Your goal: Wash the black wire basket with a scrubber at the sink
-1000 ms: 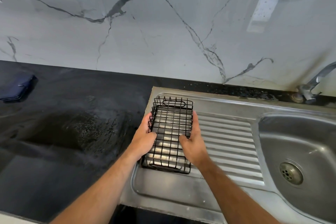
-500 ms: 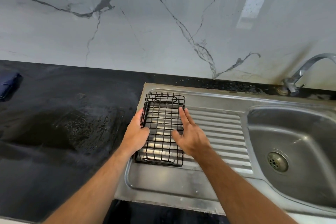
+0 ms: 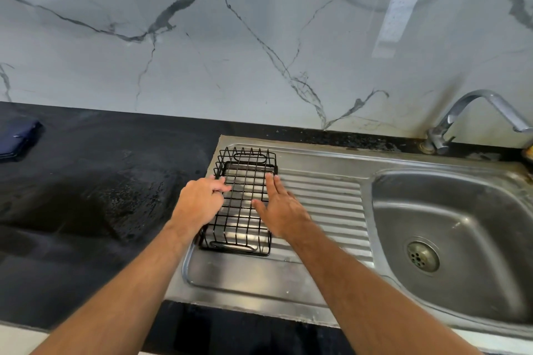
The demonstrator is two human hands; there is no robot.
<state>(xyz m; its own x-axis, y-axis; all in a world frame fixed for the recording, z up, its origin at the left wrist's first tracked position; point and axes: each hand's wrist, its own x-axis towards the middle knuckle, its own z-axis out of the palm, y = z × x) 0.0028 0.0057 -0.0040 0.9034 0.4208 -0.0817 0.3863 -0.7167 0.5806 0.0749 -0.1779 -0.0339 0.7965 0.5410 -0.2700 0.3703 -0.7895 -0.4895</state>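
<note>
The black wire basket (image 3: 245, 202) is positioned on the left end of the ribbed steel drainboard (image 3: 323, 204), its long axis running from near to far. Its left side lies along the edge where the drainboard meets the black countertop (image 3: 101, 196). An oval wire handle loop is formed in each end wall.

The left hand (image 3: 199, 204) is placed on the basket's left rim, with the fingers curled over the top wire and gripping it. The right hand (image 3: 282, 210) is held over the basket's right side with the fingers straight and spread; nothing is grasped by it. Whether its fingertips touch the wire cannot be determined.

The sink bowl (image 3: 450, 228) is located to the right of the drainboard, with a round drain strainer (image 3: 422, 256) in its floor. A chrome tap (image 3: 473, 118) is mounted at the far right corner, against the veined marble wall (image 3: 259, 37). A folded dark blue item (image 3: 17, 138) is seen at the far left of the countertop. Wet patches are visible on the countertop beside the drainboard. No brand, label or legible writing is visible on any item.
</note>
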